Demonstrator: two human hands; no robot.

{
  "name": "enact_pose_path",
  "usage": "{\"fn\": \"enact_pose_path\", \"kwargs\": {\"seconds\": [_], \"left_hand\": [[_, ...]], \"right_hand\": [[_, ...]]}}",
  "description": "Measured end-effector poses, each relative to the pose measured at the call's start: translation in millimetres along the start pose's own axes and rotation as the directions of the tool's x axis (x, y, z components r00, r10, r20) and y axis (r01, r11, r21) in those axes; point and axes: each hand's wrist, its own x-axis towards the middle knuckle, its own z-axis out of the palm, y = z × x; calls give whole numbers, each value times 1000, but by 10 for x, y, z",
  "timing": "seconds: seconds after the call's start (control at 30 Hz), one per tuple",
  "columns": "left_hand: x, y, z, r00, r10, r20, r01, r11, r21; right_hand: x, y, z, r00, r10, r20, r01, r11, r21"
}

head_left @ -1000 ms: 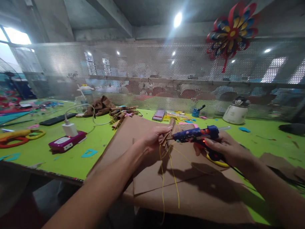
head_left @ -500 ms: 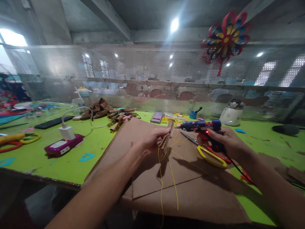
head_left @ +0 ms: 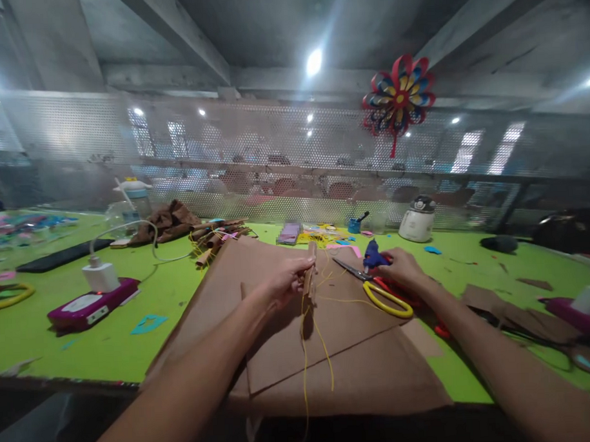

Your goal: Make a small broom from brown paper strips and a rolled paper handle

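My left hand [head_left: 290, 280] pinches a small rolled piece of brown paper [head_left: 311, 269] over the large brown sheet [head_left: 291, 392]. Yellow string [head_left: 324, 345] hangs from that piece down across the sheet. To the right, my right hand [head_left: 400, 267] is closed on the dark blue glue gun [head_left: 373, 255], whose body is partly hidden by the fingers. Scissors with yellow and red handles [head_left: 387, 300] lie beside it, blades towards the middle of the sheet.
A purple power strip [head_left: 95, 305] with a white plug sits at the left. Brown paper rolls [head_left: 222, 235], crumpled brown material [head_left: 169, 222] and a white bottle [head_left: 417, 222] stand or lie farther back. More brown scraps [head_left: 525, 319] are at the right.
The view has turned to the right. My right hand has lowered the glue gun beside the scissors and turned it. My left hand still holds the brown paper piece.
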Motion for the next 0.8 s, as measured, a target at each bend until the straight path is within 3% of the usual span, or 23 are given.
{"fn": "enact_pose_path", "kwargs": {"seconds": [0.23,0.37,0.47,0.57,0.63,0.7,0.8], "left_hand": [[-9,-53,40,999,-42,-1,42,999,-6],[-10,-60,47,999,-24,-24,23,999,-26],[3,-76,54,998,18,-52,-20,999,-41],[23,-100,62,988,95,-119,-101,994,-46],[35,-111,58,978,128,-162,-134,991,-27],[45,-117,47,970,149,-193,-150,989,8],[60,-126,34,969,158,-190,-152,987,47]], "right_hand": [[246,-204,123,998,-43,45,40,998,56],[276,-392,46,998,-31,-45,35,994,99],[122,-690,-32,993,-50,-109,67,984,163],[-124,-1075,-62,990,-130,-56,141,948,286],[-287,-1297,-40,978,-207,29,164,847,506],[-422,-1446,9,968,-219,122,93,766,637],[-560,-1540,90,955,-198,220,-14,710,704]]}}
